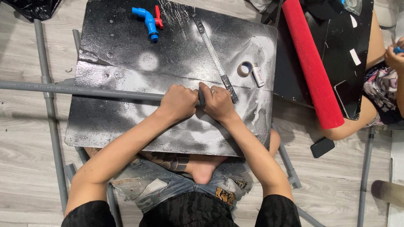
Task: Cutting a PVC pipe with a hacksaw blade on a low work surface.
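Observation:
A long grey plastic pipe [84, 90] lies across a black, white-stained board [126, 122] on my lap. My left hand [179, 102] is wrapped around the pipe near its right end. My right hand [216, 102] grips the pipe's end right beside the left hand, its thumb pressed on top. A ring shows on the right hand. A metal ruler [215, 56] lies diagonally on the board just beyond my right hand.
A blue tap with a red handle [148, 19] sits at the board's far edge. A tape roll [245, 68] and a small white tube [258, 75] lie right of the ruler. Grey pipes [52, 122] lie on the floor. Another person [385, 84] sits at right with a red roll [311, 63].

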